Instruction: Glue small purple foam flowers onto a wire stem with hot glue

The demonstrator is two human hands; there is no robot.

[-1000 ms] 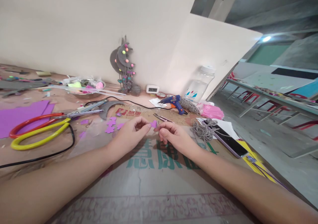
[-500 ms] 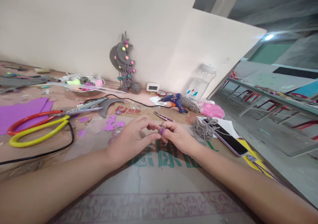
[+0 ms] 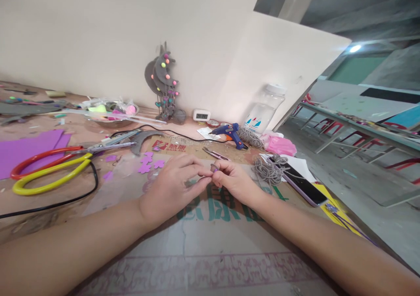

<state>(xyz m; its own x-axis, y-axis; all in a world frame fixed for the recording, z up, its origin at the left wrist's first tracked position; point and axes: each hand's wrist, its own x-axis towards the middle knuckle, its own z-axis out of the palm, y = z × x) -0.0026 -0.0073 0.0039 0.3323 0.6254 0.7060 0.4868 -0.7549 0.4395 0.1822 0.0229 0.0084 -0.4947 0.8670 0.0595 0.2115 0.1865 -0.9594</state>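
Observation:
A small purple and grey piece [image 3: 215,169] is pinched between the thumb and fingers of my right hand [image 3: 231,179]; most of it is hidden by the fingertips. From the other side, my left hand [image 3: 180,182] brings its thumb and index finger together at the piece's edge. Both hands are above a cardboard sheet [image 3: 210,243] with green and purple print. Several purple felt cut-outs [image 3: 144,168] lie just beyond my left hand. Tweezers [image 3: 216,153] rest a little beyond the fingertips.
Red-and-yellow-handled scissors [image 3: 52,173] and purple felt sheets [image 3: 29,151] lie left. A blue glue gun [image 3: 232,134], grey yarn [image 3: 271,170], a phone [image 3: 303,184] and a plastic bottle [image 3: 264,110] are right. A decorated grey moon ornament [image 3: 160,77] leans on the wall.
My left fingertips have closed together at the piece, and the left hand has shifted slightly. Less of the purple shows between my right fingers. The surroundings stay the same.

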